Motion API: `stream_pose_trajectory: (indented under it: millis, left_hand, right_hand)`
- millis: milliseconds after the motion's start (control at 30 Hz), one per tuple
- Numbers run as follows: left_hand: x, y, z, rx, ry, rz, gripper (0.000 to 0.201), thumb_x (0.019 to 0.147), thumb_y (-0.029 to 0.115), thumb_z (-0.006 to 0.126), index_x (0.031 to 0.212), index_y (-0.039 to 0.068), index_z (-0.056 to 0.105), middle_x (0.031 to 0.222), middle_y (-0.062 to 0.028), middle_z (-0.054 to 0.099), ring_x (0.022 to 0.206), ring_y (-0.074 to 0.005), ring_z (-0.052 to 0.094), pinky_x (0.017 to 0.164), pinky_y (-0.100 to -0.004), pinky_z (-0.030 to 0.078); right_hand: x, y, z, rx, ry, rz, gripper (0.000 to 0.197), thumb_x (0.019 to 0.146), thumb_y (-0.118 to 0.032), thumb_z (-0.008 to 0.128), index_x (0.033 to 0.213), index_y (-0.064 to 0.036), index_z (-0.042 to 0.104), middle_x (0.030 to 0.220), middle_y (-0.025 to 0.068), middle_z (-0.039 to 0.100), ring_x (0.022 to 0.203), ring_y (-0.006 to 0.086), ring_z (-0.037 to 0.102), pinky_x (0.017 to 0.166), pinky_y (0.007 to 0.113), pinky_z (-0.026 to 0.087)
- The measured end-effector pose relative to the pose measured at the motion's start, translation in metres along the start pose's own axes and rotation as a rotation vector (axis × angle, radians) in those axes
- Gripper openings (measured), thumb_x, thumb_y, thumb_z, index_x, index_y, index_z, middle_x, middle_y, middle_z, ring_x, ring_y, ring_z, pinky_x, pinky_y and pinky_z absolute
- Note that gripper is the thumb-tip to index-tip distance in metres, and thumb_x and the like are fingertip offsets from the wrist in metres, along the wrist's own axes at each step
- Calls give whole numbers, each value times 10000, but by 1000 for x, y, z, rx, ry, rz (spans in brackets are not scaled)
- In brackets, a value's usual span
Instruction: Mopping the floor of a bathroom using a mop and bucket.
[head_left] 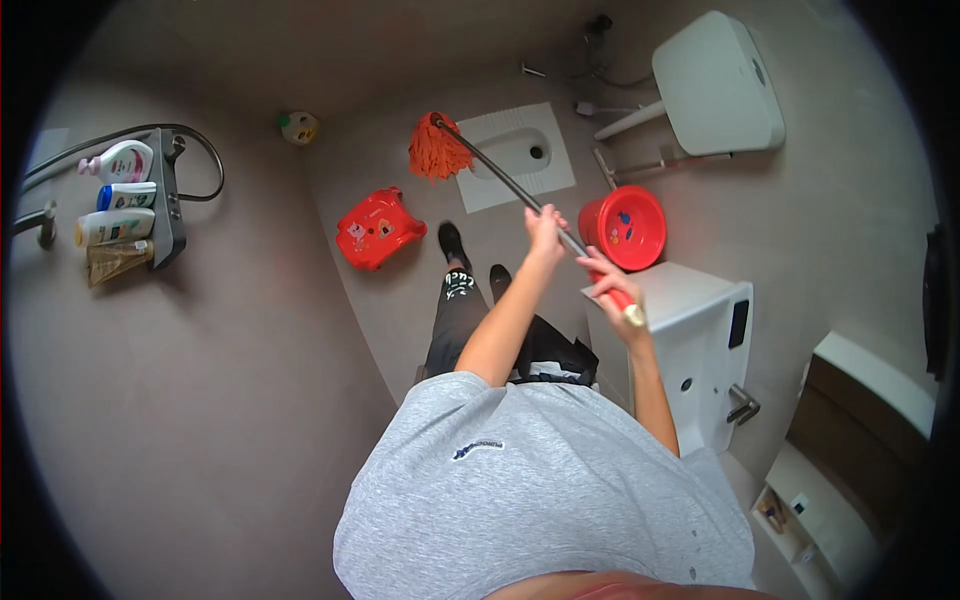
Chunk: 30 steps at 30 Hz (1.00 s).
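Observation:
A mop [500, 175] with a dark pole and an orange strip head slants away from me across the floor. My left hand [545, 235] is wrapped round the middle of its pole. Nearer to me, my right hand [612, 285] grips the red end of the handle, whose pale tip pokes out past the fingers. The orange mop head [440, 150] rests at the left edge of the white squat toilet [480, 195]. Parts of the pole lie hidden under my fingers.
Left of my feet stands a red plastic stool [380, 230]. A red bucket [642, 232] stands by the white washbasin [690, 400] at right. The cistern [715, 85] hangs on the right wall; bottles fill a shelf [168, 205] on the left wall. A container [298, 127] sits in the far left corner.

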<state>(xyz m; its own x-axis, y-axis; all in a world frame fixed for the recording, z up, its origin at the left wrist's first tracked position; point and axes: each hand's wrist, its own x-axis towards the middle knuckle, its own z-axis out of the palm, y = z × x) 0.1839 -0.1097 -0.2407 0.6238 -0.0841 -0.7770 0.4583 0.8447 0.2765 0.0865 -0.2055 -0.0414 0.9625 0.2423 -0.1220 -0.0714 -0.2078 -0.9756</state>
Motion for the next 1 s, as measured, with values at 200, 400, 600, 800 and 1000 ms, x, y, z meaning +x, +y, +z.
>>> stream_pose_trajectory:
  millis: [200,400,600,800,1000]
  left_hand:
    - [96,71,45,-516,-30,-276,237,994,256,627,972,43,526,823,-75,582,742,-272,623,756,-431,582]
    - [160,165,85,-595,-14,-462,372,995,429,606,829,117,488,669,-8,461,582,-150,486,594,-337,471]
    - [143,206,106,-787,107,-598,339,976,222,535,693,156,360,519,40,296,415,-108,298,457,-279,341]
    - [173,304,-20,-835,144,-332,380,943,169,520,619,157,323,479,27,296,389,-116,298,451,-298,337]
    - [177,395,-138,-703,115,-340,395,1058,214,453,683,132,359,566,15,348,508,-146,387,611,-346,422]
  right_hand:
    - [113,-62,-36,-32,139,35,112,841,-40,556,896,-6,647,1161,204,709,1328,383,550,1169,503,349]
    - [211,-83,5,85,570,-123,230,923,-207,481,982,-13,590,736,111,618,854,257,648,1041,504,449]
    - [265,-118,-20,184,594,-120,301,893,-288,434,959,-23,561,556,19,442,600,175,511,865,435,517]
    - [341,-89,55,389,264,44,224,883,-202,504,952,1,570,659,52,555,700,189,616,981,471,516]
    - [359,-64,144,323,-67,117,90,891,-34,518,920,6,593,851,118,655,908,222,658,1097,488,444]
